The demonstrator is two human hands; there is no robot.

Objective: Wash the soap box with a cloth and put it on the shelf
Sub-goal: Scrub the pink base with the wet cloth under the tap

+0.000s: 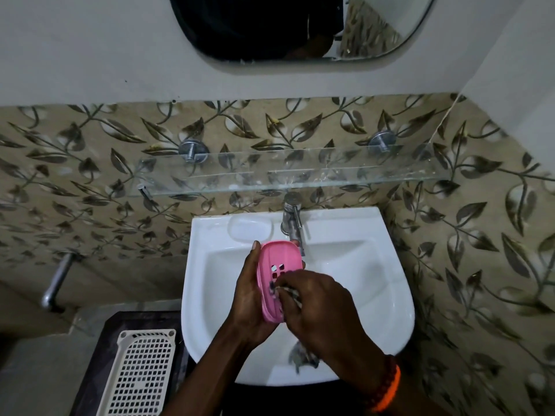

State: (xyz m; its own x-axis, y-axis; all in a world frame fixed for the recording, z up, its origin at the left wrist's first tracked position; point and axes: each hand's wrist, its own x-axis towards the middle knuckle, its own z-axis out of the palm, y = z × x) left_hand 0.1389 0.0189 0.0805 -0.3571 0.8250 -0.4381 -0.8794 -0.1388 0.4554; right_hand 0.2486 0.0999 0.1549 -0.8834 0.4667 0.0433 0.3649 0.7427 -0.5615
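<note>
Mid-wash: pink soap box (pixel 277 276) gripped in left hand (pixel 250 298) over the washbasin (pixel 387 295); cloth (pixel 292 294) pinched in right hand (pixel 319 307), scrubbing inside. Glass shelf (pixel 300 175) above the basin still awaiting it.

You are standing in a small home bathroom. A white ceramic wash basin (pixel 375 295) is fixed to the wall with a chrome tap (pixel 290 219) at its back edge. Just above it runs a clear glass shelf (pixel 300 172) on round metal brackets, and higher up a rounded mirror (pixel 375 34) hangs on plain painted wall. Leaf-patterned tiles (pixel 480 235) cover the lower walls. A chrome pipe (pixel 57 283) juts out at left, near a cream plastic basket (pixel 141 376).
</note>
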